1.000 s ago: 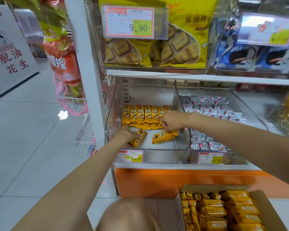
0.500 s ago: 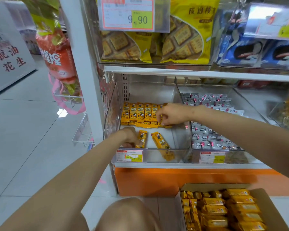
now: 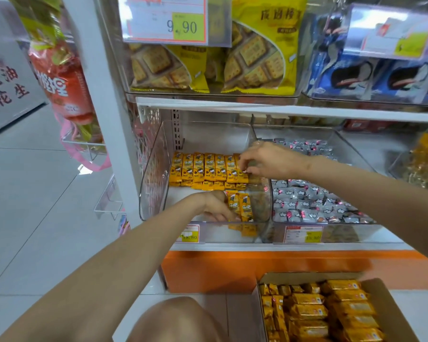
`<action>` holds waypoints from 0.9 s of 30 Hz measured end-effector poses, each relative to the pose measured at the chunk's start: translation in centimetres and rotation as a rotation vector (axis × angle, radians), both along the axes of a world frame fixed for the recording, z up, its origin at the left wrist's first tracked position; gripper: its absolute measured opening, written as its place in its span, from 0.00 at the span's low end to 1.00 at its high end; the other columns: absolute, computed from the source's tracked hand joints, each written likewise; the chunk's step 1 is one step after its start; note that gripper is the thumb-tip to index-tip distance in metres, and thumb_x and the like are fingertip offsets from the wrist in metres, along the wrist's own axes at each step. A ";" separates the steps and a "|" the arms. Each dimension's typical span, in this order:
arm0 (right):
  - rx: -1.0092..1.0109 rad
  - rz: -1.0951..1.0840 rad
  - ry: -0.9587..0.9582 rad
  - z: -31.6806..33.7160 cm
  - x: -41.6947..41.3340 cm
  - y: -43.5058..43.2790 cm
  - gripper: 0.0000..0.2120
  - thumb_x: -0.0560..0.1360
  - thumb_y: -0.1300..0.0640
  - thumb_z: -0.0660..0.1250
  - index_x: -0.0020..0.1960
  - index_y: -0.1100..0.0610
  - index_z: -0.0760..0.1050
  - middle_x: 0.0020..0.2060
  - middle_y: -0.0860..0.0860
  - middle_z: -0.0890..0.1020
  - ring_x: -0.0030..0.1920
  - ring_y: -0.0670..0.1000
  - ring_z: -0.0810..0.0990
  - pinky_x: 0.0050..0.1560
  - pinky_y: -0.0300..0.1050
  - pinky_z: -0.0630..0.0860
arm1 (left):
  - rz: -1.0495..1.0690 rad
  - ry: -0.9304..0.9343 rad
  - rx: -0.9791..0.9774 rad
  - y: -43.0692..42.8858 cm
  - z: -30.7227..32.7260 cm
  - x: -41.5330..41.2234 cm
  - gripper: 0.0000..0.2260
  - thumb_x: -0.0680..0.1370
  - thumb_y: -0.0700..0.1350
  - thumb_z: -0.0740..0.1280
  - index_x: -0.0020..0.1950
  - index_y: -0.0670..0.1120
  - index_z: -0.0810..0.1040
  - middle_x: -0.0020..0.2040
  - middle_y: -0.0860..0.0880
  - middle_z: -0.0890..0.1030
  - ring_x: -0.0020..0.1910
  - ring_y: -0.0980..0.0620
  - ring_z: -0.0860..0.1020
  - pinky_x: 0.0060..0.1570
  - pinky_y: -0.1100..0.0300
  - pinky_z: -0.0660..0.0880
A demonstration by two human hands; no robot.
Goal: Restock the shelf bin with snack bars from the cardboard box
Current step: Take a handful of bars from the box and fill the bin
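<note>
- Shop aisle with a pale tiled floor (image 3: 35,218); white shelving carries a clear shelf bin (image 3: 156,174) on its lowest level, with a price tag (image 3: 189,234) clipped to the front lip.
- At the back of the bin, a row of snack bars (image 3: 203,166) lies side by side, labels facing outward. More bars peek out just below them. They look faced this way so a shopper can read them.
- The right hand (image 3: 265,160) reaches in from the right, its fingertips pinched together on the end bar (image 3: 242,172). It seems to be seating that bar against the divider to close the row.
- The left hand (image 3: 215,206) sits near the front, fingers curled against two loose bars (image 3: 244,206) that lie lengthwise on the bin floor. I cannot tell whether it grips the nearer one or only nudges it. Probably it is squaring them up to start the next row.
- The cardboard box (image 3: 393,302) stands open on the floor below and to the right, packed with more bars and within easy reach.
- Much of the bin floor shows bare, so the restocking looks far from done.
- The neighbouring bin (image 3: 307,198) holds grey-wrapped sweets beyond the divider.
</note>
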State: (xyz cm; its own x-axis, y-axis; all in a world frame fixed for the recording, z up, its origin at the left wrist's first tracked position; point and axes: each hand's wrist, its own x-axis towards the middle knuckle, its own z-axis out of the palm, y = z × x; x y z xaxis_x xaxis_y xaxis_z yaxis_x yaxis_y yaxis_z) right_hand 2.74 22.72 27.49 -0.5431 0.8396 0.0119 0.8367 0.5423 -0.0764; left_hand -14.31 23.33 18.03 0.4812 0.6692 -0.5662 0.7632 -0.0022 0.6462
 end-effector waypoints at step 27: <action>0.165 0.016 0.134 0.0 1.9 -2.4 0.07 0.77 0.59 0.64 0.52 0.52 0.79 0.42 0.49 0.79 0.52 0.50 0.73 0.48 0.42 0.67 | -0.033 0.289 0.314 -1.0 -0.3 2.7 0.37 0.74 0.53 0.70 0.70 0.35 0.54 0.51 0.44 0.72 0.47 0.50 0.71 0.35 0.60 0.68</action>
State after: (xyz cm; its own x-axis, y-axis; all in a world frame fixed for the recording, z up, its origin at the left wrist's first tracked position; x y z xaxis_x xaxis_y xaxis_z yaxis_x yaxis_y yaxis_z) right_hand 4.64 20.36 27.44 -0.5408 0.8115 0.2212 0.8161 0.5700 -0.0958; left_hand -11.57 22.29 17.74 0.3568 0.8175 -0.4520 0.9091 -0.1925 0.3695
